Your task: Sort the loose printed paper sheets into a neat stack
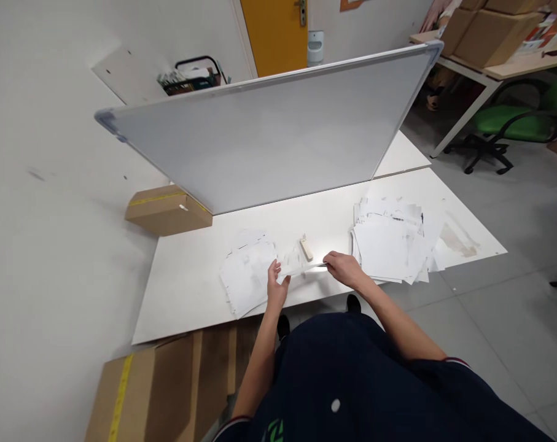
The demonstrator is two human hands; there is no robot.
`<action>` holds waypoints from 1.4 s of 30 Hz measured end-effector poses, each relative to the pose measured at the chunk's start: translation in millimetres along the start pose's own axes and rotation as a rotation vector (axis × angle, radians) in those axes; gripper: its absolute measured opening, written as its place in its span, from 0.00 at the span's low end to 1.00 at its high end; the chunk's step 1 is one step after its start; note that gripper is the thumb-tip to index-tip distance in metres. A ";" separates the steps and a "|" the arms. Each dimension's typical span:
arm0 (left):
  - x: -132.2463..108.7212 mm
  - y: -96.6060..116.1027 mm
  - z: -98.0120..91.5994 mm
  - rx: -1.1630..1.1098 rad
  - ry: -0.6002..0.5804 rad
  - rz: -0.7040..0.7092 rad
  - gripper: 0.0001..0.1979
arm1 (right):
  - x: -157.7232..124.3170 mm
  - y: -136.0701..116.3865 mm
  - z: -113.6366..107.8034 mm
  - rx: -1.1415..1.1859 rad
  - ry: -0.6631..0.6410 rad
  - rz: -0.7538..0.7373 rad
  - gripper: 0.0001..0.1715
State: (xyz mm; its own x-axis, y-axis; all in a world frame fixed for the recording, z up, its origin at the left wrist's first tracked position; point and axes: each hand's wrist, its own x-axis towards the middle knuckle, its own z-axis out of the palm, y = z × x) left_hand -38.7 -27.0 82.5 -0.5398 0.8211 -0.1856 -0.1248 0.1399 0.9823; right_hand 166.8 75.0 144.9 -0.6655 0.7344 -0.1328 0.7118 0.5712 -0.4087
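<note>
My left hand (277, 290) and my right hand (345, 269) hold a thin stack of white paper (303, 270) between them, seen nearly edge-on just above the table's front edge. The left fingers and thumb curl round its left end. At the right end, my right fingers pinch it, with a small dark spot at the fingertips that I cannot make out. Just beyond the paper lies a small cream oblong object (307, 250), with paper scraps beside it. A loose paper pile (248, 276) lies left of my left hand. A larger paper pile (389, 245) lies to the right.
A whiteboard (278, 135) stands upright along the back of the white table (181, 288). One cardboard box (167, 212) sits at the table's left end; a bigger box (144, 387) is below, at front left. A green chair (513, 126) stands near another desk at right.
</note>
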 end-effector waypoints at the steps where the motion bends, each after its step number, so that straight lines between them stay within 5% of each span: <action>1: -1.4 -0.8 -0.7 0.041 -0.018 0.023 0.28 | 0.0 -3.6 -0.5 -0.091 -0.023 0.008 0.13; 8: -4.0 -29.9 6.8 0.137 -0.164 -0.025 0.15 | 4.6 -8.9 30.1 -0.360 -0.187 0.037 0.12; 13: 0.7 -41.6 5.2 0.157 -0.190 -0.057 0.07 | 2.5 -4.1 31.8 -0.346 -0.175 0.041 0.12; 20: 6.2 -18.6 3.6 0.370 -0.180 0.066 0.06 | -2.4 23.6 28.5 0.040 -0.113 0.097 0.13; 29: 2.8 -25.4 8.8 0.706 -0.284 0.038 0.16 | -27.0 117.8 62.3 0.699 -0.218 0.602 0.08; 33: 8.1 -30.8 16.4 0.770 -0.286 0.068 0.17 | -31.6 122.8 81.0 0.908 -0.205 0.682 0.09; 42: 27.8 -36.2 38.8 1.021 -0.385 0.170 0.21 | -11.5 116.1 102.5 0.962 -0.134 0.713 0.11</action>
State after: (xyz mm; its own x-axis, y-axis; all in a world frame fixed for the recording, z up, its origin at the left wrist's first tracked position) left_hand -16.9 12.2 42.8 -0.1673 0.9656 -0.1991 0.7686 0.2543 0.5871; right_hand 234.1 95.3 6.5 -0.2492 0.6973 -0.6720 0.5084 -0.4964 -0.7036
